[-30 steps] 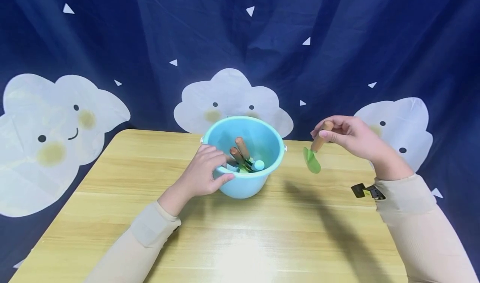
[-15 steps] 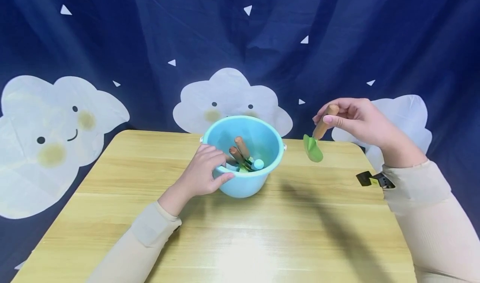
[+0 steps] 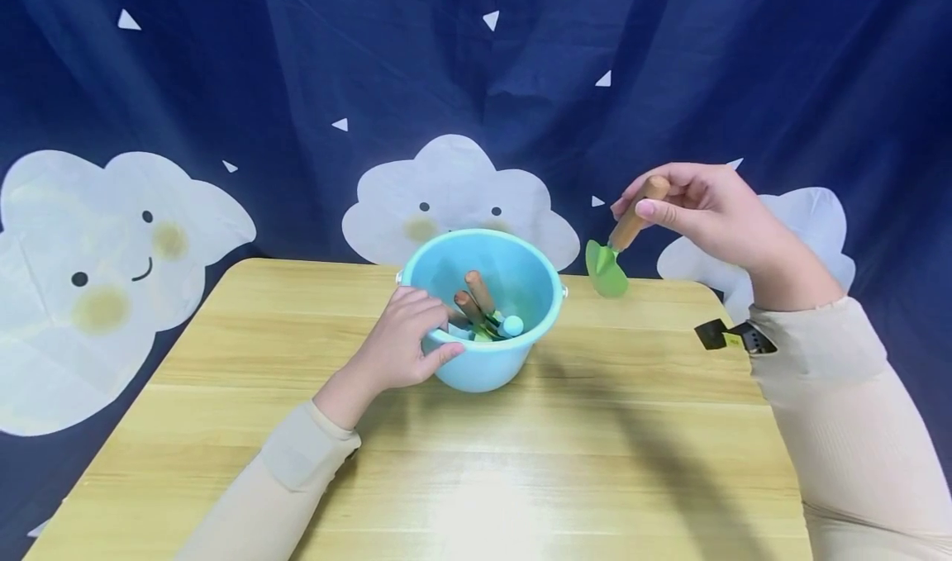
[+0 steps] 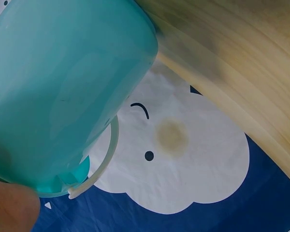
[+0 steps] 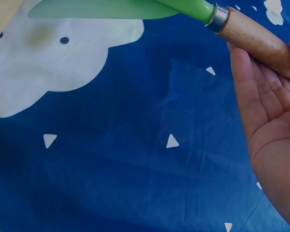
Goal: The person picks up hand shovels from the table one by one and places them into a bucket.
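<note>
My left hand (image 3: 397, 342) grips the near-left rim of a light blue bucket (image 3: 483, 371), thumb outside and fingers over the edge. Inside the bucket lie tools with wooden handles (image 3: 480, 292), green parts and a pale blue rounded end (image 3: 511, 326); their working ends are mostly hidden. To the right of the bucket, my right hand (image 3: 714, 214) pinches the wooden handle of a small green trowel (image 3: 608, 270) between thumb and fingers, blade pointing down and held in the air. The right wrist view shows the handle (image 5: 258, 38) with its metal collar lying along the fingers.
The bucket stands on a wooden table (image 3: 297, 462). Its pale carrying handle (image 4: 106, 159) hangs at the side in the left wrist view. Behind the table hangs a dark blue curtain (image 3: 416, 49) printed with white clouds and triangles.
My right hand has risen with the trowel, and the blade has swung slightly left toward the bucket. The left hand and the bucket have stayed in place.
</note>
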Demonstrator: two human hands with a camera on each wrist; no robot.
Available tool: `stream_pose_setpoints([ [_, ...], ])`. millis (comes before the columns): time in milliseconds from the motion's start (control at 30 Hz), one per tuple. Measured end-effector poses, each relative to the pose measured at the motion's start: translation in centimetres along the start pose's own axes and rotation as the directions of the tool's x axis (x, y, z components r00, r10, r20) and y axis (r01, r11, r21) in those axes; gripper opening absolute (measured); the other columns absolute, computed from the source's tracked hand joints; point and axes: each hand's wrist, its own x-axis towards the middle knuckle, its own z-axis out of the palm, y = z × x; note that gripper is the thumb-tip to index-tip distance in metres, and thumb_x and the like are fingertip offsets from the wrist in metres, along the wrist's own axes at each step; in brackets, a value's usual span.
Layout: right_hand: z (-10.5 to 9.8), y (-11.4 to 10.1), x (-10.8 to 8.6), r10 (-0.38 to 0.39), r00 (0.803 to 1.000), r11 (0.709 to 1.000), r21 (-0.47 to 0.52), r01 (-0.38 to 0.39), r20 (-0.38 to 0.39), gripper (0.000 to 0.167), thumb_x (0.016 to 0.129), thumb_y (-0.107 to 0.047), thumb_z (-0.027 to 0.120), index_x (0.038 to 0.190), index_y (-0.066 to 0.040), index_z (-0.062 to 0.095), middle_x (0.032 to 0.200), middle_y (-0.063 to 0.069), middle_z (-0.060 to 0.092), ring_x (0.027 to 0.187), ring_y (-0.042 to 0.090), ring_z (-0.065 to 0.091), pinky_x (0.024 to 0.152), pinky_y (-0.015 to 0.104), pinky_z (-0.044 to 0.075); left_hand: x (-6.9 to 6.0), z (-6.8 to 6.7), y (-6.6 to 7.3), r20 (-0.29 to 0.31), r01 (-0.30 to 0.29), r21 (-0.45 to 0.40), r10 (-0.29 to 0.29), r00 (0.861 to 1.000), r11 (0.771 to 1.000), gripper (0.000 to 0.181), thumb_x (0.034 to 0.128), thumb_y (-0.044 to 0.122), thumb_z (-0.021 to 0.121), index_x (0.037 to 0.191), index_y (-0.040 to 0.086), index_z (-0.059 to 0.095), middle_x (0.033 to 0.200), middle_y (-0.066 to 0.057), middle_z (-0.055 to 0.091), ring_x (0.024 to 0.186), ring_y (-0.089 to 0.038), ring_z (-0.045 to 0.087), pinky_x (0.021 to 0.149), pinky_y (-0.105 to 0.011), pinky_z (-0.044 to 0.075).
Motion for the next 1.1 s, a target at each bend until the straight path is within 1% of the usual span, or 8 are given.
stream_pose_setpoints([
  [100, 0.1, 0.0, 0.5, -0.019, 1.0, 0.999, 0.051, 0.019, 0.0, 0.018, 0.098, 0.006, 0.055, 0.113, 0.011, 0.064, 0.101, 0.019, 0.073, 0.092, 0.021, 0.072, 0.09, 0.022, 0.051, 0.1, 0.0, 0.0, 0.0, -0.004, 0.0, 0.004, 1.0, 1.0, 0.059, 0.0982, 0.068, 0.036, 0.077, 0.015, 0.051, 0.08, 0.003, 0.06, 0.08, -0.018, 0.051, 0.086, -0.042, 0.037],
  [233, 0.3, -0.1, 1.4, -0.039, 0.999, 0.996, 0.081, 0.039, -0.001, 0.018, 0.098, 0.006, 0.055, 0.113, 0.012, 0.064, 0.103, 0.018, 0.073, 0.095, 0.022, 0.072, 0.093, 0.023, 0.05, 0.1, 0.0, 0.0, -0.005, -0.008, 0.002, 0.008, 1.0, 1.0, 0.059, 0.0983, 0.068, 0.036, 0.077, 0.015, 0.051, 0.079, 0.003, 0.059, 0.079, -0.018, 0.051, 0.085, -0.042, 0.037],
  [333, 0.5, -0.2, 1.9, -0.046, 0.999, 0.994, 0.098, 0.046, -0.002, 0.017, 0.098, 0.006, 0.056, 0.112, 0.012, 0.064, 0.104, 0.017, 0.073, 0.095, 0.022, 0.071, 0.093, 0.023, 0.05, 0.1, 0.1, 0.0, -0.006, -0.007, 0.007, 0.007, 1.0, 1.0, 0.06, 0.0982, 0.068, 0.036, 0.077, 0.015, 0.051, 0.078, 0.003, 0.058, 0.078, -0.018, 0.05, 0.085, -0.042, 0.036],
  [533, 1.4, 0.0, 2.9, -0.051, 0.999, 0.991, 0.122, 0.051, 0.001, 0.017, 0.098, 0.004, 0.057, 0.112, 0.01, 0.065, 0.104, 0.019, 0.073, 0.093, 0.024, 0.072, 0.093, 0.024, 0.051, 0.2, 0.2, 0.0, 0.001, -0.013, 0.01, 0.013, 1.0, 1.0, 0.059, 0.0982, 0.068, 0.036, 0.077, 0.015, 0.052, 0.078, 0.004, 0.058, 0.078, -0.017, 0.049, 0.085, -0.041, 0.036],
  [733, 2.7, 0.7, 3.9, -0.045, 0.999, 0.99, 0.131, 0.042, 0.02, 0.017, 0.099, 0.001, 0.058, 0.112, 0.009, 0.065, 0.103, 0.019, 0.072, 0.091, 0.024, 0.072, 0.095, 0.026, 0.051, 0.3, 0.2, 0.0, 0.005, -0.014, 0.007, 0.014, 1.0, 1.0, 0.059, 0.0981, 0.068, 0.036, 0.076, 0.015, 0.051, 0.078, 0.004, 0.057, 0.079, -0.017, 0.049, 0.086, -0.041, 0.036],
  [900, 3.9, 1.6, 4.8, -0.014, 0.999, 0.993, 0.114, 0.01, 0.034, 0.017, 0.1, -0.003, 0.059, 0.112, 0.006, 0.066, 0.105, 0.02, 0.072, 0.092, 0.025, 0.071, 0.093, 0.027, 0.052, 0.2, 0.2, 0.0, 0.008, -0.01, 0.006, 0.01, 1.0, 1.0, 0.059, 0.098, 0.068, 0.036, 0.077, 0.015, 0.051, 0.079, 0.004, 0.058, 0.08, -0.017, 0.05, 0.086, -0.041, 0.036],
  [1000, 4.7, 2.3, 5.1, 0.009, 0.999, 0.996, 0.083, -0.012, 0.036, 0.017, 0.1, -0.007, 0.06, 0.112, 0.003, 0.067, 0.106, 0.017, 0.071, 0.092, 0.025, 0.07, 0.091, 0.027, 0.053, 0.2, 0.1, 0.0, 0.011, -0.008, 0.003, 0.008, 1.0, 1.0, 0.059, 0.0981, 0.068, 0.036, 0.077, 0.015, 0.051, 0.08, 0.004, 0.059, 0.081, -0.017, 0.051, 0.087, -0.041, 0.036],
  [1100, 5.3, 2.8, 5.5, 0.02, 0.999, 0.997, 0.074, -0.023, 0.043, 0.017, 0.1, -0.009, 0.06, 0.111, 0.002, 0.067, 0.106, 0.017, 0.071, 0.093, 0.025, 0.069, 0.09, 0.027, 0.052, 0.2, 0.1, 0.1, 0.012, -0.009, 0.0, 0.009, 1.0, 1.0, 0.059, 0.0983, 0.068, 0.036, 0.077, 0.015, 0.051, 0.08, 0.004, 0.059, 0.081, -0.017, 0.051, 0.087, -0.041, 0.036],
])
